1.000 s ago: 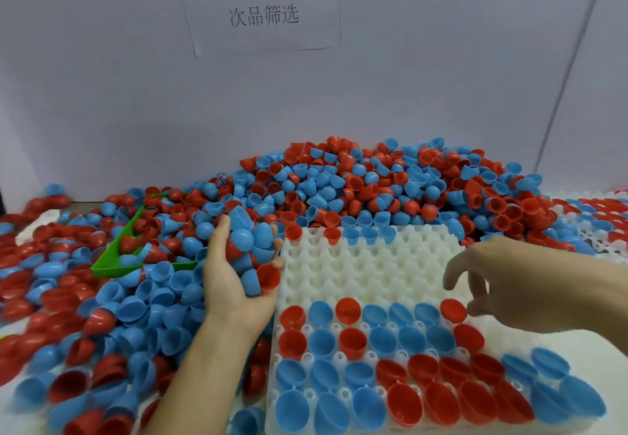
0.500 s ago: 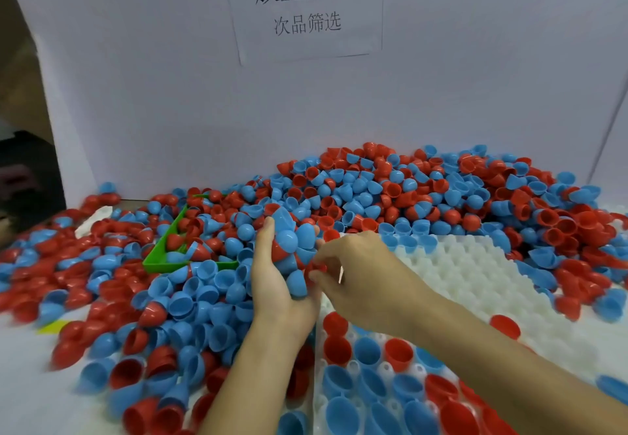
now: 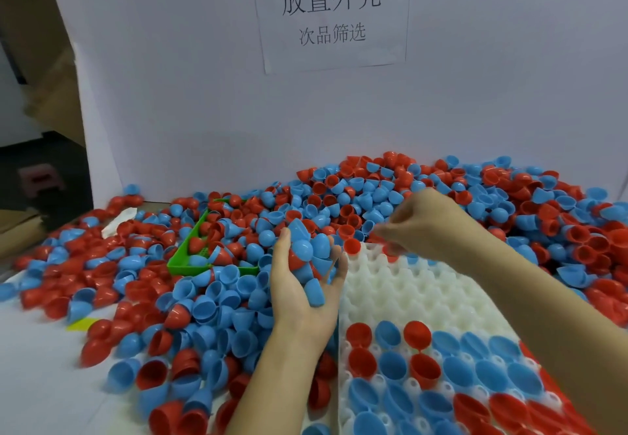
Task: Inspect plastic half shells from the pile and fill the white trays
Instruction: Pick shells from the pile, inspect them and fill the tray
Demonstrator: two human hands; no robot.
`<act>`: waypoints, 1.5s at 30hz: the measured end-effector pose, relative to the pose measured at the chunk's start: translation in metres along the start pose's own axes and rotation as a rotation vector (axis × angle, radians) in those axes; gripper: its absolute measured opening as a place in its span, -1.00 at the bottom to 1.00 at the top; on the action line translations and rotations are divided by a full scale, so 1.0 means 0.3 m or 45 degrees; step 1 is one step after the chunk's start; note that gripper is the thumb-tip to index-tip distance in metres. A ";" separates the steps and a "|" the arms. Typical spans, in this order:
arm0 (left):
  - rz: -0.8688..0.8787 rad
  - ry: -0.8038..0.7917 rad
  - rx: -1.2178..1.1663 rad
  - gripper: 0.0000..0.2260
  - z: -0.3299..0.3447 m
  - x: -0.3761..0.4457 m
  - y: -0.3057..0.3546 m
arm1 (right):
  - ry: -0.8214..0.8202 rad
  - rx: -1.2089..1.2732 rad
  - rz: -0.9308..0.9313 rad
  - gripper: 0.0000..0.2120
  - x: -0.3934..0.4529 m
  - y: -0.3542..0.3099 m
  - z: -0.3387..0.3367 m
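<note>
A large pile of red and blue plastic half shells [image 3: 373, 193] covers the table from left to right. My left hand [image 3: 299, 295] lies palm up at the white tray's left edge and cups a handful of blue and red half shells [image 3: 307, 252]. The white tray [image 3: 407, 291] has near rows filled with red and blue shells [image 3: 418, 366], and its middle cells are bare. My right hand [image 3: 421, 223] hovers over the tray's far left corner with curled, blurred fingers. Whether it holds a shell is hidden. A red shell [image 3: 351, 246] sits at that corner.
A green bin [image 3: 190, 259] lies half buried in the pile left of my left hand. A white wall with a paper sign [image 3: 331, 13] closes the back. A yellow scrap [image 3: 81, 324] lies on the white table at the left.
My right hand went from the tray's right side to the handful in my left hand, then drew back to the tray's far left corner. The view swung left.
</note>
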State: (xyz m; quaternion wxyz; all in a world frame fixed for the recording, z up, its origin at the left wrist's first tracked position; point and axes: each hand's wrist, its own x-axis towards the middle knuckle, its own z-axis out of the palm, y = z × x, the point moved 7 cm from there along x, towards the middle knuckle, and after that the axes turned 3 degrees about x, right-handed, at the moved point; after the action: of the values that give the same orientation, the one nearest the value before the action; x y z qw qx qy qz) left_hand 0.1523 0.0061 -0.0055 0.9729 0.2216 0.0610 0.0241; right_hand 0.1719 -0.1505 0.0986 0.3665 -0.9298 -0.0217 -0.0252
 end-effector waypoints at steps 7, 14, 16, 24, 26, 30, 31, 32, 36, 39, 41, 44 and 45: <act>-0.002 0.034 0.066 -0.73 -0.013 0.003 -0.005 | -0.028 0.077 -0.311 -0.72 0.062 -0.256 0.066; -0.032 -0.032 0.116 -0.65 -0.007 0.003 -0.011 | -0.426 -0.013 -0.415 -0.85 -0.068 -0.124 0.139; -0.089 -0.035 0.122 -0.58 -0.005 -0.005 -0.022 | -0.558 -0.031 -0.412 -0.80 -0.116 -0.100 0.191; -0.025 -0.023 0.103 -0.65 -0.014 0.004 -0.008 | -0.546 0.093 -0.223 -0.81 -0.156 -0.032 0.184; 0.003 -0.002 0.104 -0.68 -0.019 0.009 0.000 | -0.631 0.126 -0.130 -0.83 -0.156 -0.002 0.110; -0.014 0.022 0.068 -0.72 -0.024 0.005 -0.001 | -0.619 0.199 -0.148 -0.83 -0.152 0.028 0.029; -0.013 0.009 0.084 -0.71 -0.021 0.002 -0.002 | -0.604 0.214 -0.162 -0.83 -0.150 0.033 0.030; -0.011 -0.005 0.103 -0.70 -0.018 0.001 -0.003 | -0.588 0.236 -0.174 -0.83 -0.147 0.036 0.036; 0.008 0.005 0.133 -0.71 -0.019 0.000 -0.002 | -0.460 0.224 -0.287 -0.86 -0.127 0.018 0.066; -0.006 0.044 0.150 -0.69 -0.025 0.004 0.001 | -0.280 0.038 -0.499 -0.90 -0.123 -0.029 0.073; -0.028 0.073 0.127 -0.65 -0.025 0.001 0.000 | -0.150 -0.133 -0.649 -0.85 -0.127 -0.059 0.069; -0.030 0.150 0.089 -0.55 -0.036 0.000 -0.005 | 0.005 -0.284 -0.784 -0.89 -0.123 -0.082 0.053; -0.028 0.151 0.105 -0.57 -0.033 -0.002 -0.004 | 0.034 -0.307 -0.815 -0.89 -0.122 -0.087 0.051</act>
State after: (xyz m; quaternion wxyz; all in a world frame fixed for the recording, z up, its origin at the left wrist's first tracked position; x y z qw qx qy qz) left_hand 0.1504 0.0090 -0.0148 0.9579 0.2589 0.1219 0.0241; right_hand 0.1344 -0.1219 0.1029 0.2277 -0.9121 -0.3043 -0.1536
